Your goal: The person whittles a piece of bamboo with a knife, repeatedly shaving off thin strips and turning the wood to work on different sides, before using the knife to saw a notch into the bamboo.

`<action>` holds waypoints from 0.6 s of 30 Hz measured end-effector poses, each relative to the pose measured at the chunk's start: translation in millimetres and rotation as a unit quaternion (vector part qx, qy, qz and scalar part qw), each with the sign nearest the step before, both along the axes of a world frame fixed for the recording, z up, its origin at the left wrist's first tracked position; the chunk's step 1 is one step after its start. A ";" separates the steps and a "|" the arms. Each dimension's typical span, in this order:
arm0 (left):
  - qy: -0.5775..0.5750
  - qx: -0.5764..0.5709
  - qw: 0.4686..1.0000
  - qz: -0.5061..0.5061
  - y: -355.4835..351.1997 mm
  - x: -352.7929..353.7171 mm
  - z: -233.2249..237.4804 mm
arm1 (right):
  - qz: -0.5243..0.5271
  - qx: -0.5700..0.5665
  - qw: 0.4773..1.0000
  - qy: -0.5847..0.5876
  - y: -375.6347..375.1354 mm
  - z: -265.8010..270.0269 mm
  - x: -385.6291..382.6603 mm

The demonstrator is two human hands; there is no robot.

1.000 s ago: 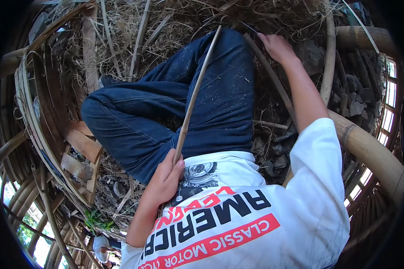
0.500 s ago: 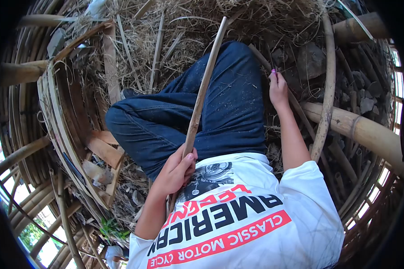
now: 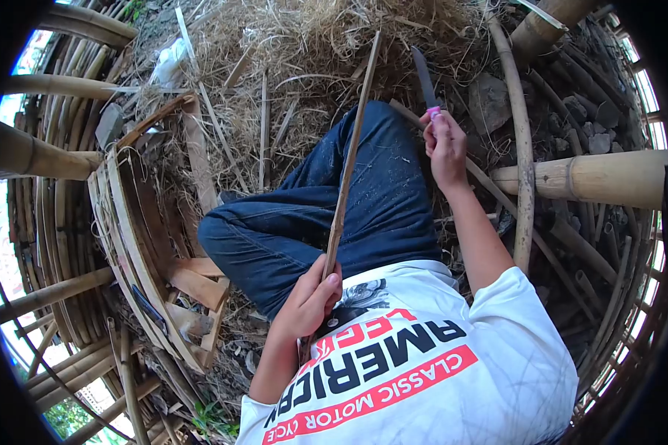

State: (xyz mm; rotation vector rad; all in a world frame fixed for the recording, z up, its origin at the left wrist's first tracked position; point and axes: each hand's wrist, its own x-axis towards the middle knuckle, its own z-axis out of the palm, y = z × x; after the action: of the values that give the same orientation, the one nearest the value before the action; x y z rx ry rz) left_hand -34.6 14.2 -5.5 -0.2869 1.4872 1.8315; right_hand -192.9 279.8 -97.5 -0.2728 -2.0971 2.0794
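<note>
My left hand (image 3: 308, 300) is wrapped round the lower part of a long, thin bamboo strip (image 3: 351, 152). The strip slants up across my jeans, its lower end partly hidden by the hand and lying against my shirt. In my right hand (image 3: 447, 152) is a knife (image 3: 424, 80) with a pink handle, held just beyond my knee on the right. Its narrow grey blade points away from me. Blade and bamboo strip are apart.
Dry shavings (image 3: 334, 44) cover the ground ahead. A stack of split bamboo strips (image 3: 130, 256) curves along the left. To the right are a thick bamboo pole (image 3: 616, 178), a thinner upright pole (image 3: 523, 148) and stones (image 3: 491, 104). White plastic (image 3: 172, 61) lies far left.
My right hand has lifted and turned, and the knife blade now shows clearly. The bamboo strip stands slightly steeper in my left hand. The whole view has shifted a little.
</note>
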 end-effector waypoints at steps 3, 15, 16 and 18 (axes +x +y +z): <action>0.014 -0.001 1.000 -0.008 0.0 3.0 -2.7 | 0.043 0.011 0.997 0.062 -16.7 21.2 3.7; -0.019 0.053 0.998 -0.025 1.6 5.8 -19.4 | 0.130 0.095 0.983 0.082 -29.9 17.3 32.3; -0.020 0.054 0.998 -0.026 1.6 5.5 -20.1 | 0.146 0.109 0.980 0.082 -29.5 16.5 34.9; -0.033 0.065 0.997 -0.028 0.5 5.4 -23.7 | 0.162 0.123 0.976 0.082 -30.8 13.6 38.6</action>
State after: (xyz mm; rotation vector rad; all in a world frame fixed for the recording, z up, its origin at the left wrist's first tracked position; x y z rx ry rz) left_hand -29.1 14.7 -29.2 -0.2380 1.3127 1.8464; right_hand -154.3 249.0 -83.9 0.2838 -2.3902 1.8871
